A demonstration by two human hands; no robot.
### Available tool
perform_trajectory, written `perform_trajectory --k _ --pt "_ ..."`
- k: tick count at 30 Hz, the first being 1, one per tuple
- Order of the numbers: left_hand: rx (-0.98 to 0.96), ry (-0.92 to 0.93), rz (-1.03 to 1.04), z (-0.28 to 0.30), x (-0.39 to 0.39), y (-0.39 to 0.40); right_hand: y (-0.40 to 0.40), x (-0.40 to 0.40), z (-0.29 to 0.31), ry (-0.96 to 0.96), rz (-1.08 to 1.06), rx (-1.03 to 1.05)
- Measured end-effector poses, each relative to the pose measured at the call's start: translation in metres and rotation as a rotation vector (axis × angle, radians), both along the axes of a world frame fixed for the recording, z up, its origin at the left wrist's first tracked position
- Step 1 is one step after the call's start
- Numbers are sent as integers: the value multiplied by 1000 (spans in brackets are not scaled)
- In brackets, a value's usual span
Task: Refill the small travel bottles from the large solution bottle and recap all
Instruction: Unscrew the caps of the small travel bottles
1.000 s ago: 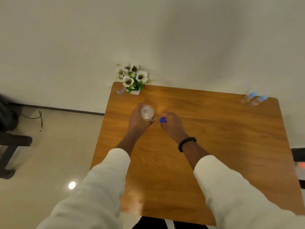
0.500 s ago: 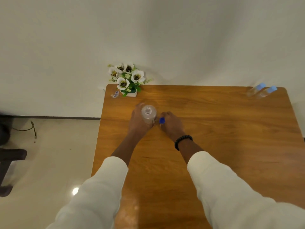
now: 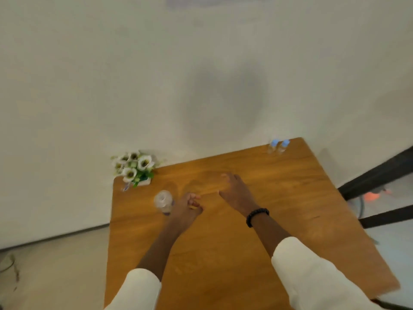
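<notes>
Head view, person standing at the wooden bench [image 3: 223, 253] with 2 pale sleeves at the lower edge of the frame. Left of centre, the left hand [image 3: 185, 209] lies just beside the large solution bottle [image 3: 163, 201]; its fingers look loosely curled, and motion blur hides whether they touch the bottle or hold anything. The bottle stands upright, clear, its mouth apparently uncapped, though blur leaves this uncertain. No cap can be made out anywhere in the frame. Centre of the frame, the right hand [image 3: 234, 192], with a dark beaded bracelet [image 3: 257, 217] at the wrist, is stretched out with relaxed fingers and carries nothing, pointing toward the upper right. At the far right corner of the bench, well apart from both hands, 2 small travel bottles [image 3: 278, 146] with light blue caps stand side by side, touching or nearly so. At the far left corner sits a pot of white flowers [image 3: 134, 168].

Judged step: fetching the small bottles for filling. To do it well, bring them 1 at a time close beside the large bottle, keeping the left hand steadying that open bottle so the reach does not tip it, and set each blue cap down where it will be found again.
</notes>
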State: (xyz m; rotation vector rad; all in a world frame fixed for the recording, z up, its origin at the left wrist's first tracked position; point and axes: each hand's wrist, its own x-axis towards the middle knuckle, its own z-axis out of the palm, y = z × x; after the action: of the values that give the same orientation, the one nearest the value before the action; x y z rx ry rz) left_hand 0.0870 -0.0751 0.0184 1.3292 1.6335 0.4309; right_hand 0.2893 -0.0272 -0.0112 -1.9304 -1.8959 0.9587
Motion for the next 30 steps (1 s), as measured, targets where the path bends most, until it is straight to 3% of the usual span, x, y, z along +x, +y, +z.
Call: perform_trajectory --k 8,16,25,30 --pt "131 -77 -137 52 150 78 29 152 53 48 -251 108" --pt "-147 -407 28 30 282 115 103 252 23 23 -290 67" --pt "-205 -248 81 -31 290 142 190 271 -45 -37 -94 24" --pt "-193 -168 102 -50 280 148 198 276 -63 -13 -122 15"
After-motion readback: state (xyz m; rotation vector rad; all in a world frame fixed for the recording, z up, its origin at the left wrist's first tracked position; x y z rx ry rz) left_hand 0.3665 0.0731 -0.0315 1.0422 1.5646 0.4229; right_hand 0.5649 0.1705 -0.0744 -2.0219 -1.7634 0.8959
